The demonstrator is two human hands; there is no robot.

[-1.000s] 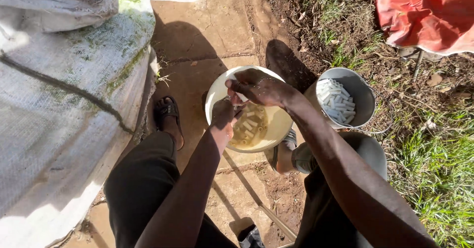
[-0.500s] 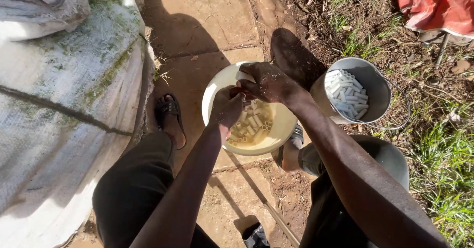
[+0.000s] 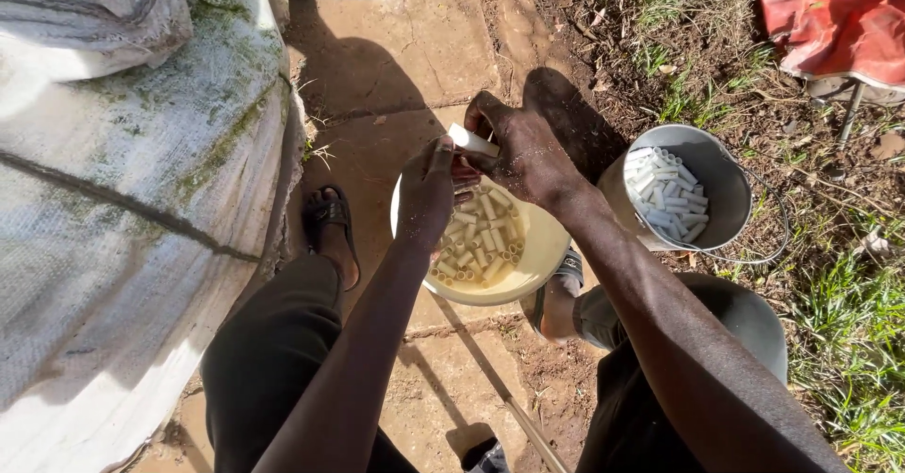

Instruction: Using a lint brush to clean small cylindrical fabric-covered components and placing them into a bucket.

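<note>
Raised white tube (image 3: 470,140) now between both hands' fingertips (image 3: 451,153).

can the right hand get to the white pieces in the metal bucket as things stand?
Probably yes. The metal bucket stands open-topped just beside the right hand, nothing covering its white pieces. But that hand is busy gripping a white piece with the left hand.

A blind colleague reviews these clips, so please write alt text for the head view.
Seen from above, the left hand and right hand hold a short white tube piece over a cream bowl of similar pieces in liquid. A grey bucket of white pieces stands on the right.
</note>
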